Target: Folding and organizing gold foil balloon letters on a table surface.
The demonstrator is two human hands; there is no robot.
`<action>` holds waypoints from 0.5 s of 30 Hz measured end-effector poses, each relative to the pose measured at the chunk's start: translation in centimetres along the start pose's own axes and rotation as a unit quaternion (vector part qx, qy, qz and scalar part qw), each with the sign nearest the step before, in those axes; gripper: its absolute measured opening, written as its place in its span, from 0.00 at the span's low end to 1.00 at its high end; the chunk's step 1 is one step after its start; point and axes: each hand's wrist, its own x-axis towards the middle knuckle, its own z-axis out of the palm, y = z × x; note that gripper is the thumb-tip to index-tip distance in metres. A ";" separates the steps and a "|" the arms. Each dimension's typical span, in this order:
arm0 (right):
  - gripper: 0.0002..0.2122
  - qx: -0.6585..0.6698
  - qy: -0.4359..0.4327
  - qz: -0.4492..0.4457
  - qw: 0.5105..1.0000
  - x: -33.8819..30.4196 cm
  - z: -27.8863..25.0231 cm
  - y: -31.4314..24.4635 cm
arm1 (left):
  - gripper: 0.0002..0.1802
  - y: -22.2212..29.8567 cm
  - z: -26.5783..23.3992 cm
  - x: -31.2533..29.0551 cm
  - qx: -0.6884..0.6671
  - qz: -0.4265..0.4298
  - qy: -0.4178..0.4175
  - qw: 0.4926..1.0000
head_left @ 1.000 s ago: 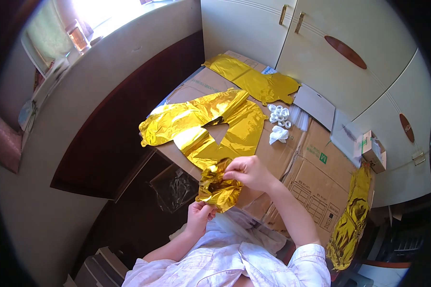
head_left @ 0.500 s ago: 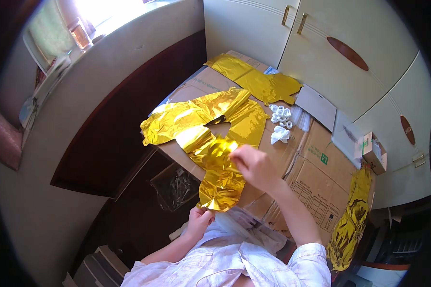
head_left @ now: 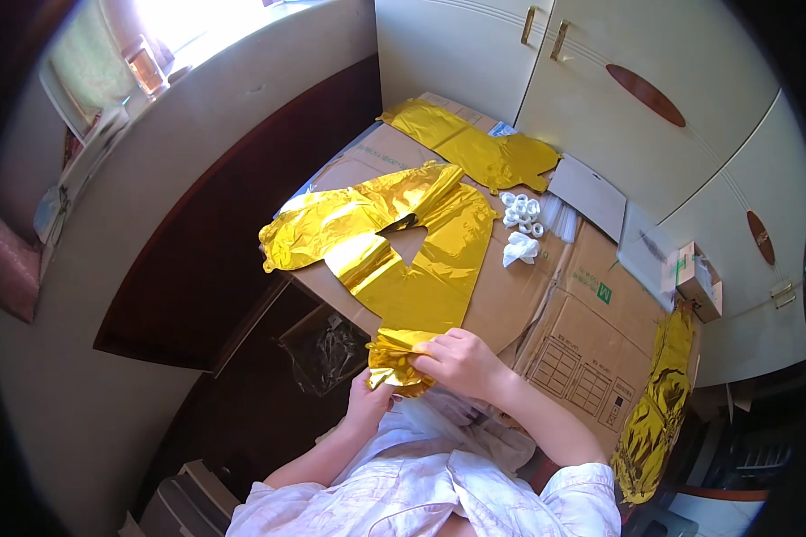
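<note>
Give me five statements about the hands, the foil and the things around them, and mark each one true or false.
1. The left hand and right hand both hold gold foil. True.
2. The white rolls lie on the held foil. False: they lie on cardboard to its right.
3. A crumpled white item lies nearer the person than the rolls. True.
4. The upper cupboard handles are black. False: they are gold-coloured.
5. Another foil piece lies at the cardboard's right end. True.

Daylight floods from the blown-out window at upper left, throwing white glare on the gold foil. The dark panel lies in shadow; fisheye distortion bends the cabinet doors, and black vignetting rounds the corners.
</note>
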 end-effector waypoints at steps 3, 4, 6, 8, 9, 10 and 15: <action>0.07 0.000 0.043 0.075 0.996 0.5 0.0 0.7 | 0.08 -0.3 -0.4 -0.2 0.018 0.007 -0.024 1.000; 0.07 0.000 0.063 0.112 0.992 0.8 -0.1 1.0 | 0.08 -0.3 -0.6 -0.2 0.020 0.010 -0.037 0.999; 0.06 0.029 0.124 0.175 0.976 1.6 -0.7 2.3 | 0.08 -0.1 -0.6 -0.5 0.037 0.008 -0.033 0.999; 0.05 0.051 0.210 0.217 0.952 2.6 -1.2 3.9 | 0.08 -0.1 -0.7 -0.6 0.039 0.006 -0.038 0.999; 0.05 0.067 0.217 0.241 0.944 3.0 -1.7 4.6 | 0.08 -0.1 -0.8 -0.6 0.031 0.005 -0.044 0.999; 0.05 0.083 0.224 0.264 0.934 3.4 -2.3 5.3 | 0.09 -0.2 -0.9 -0.6 0.023 0.004 -0.051 0.998; 0.08 0.107 0.238 0.280 0.924 4.2 -3.4 4.4 | 0.08 0.2 -0.7 -0.9 -0.002 -0.003 -0.066 0.998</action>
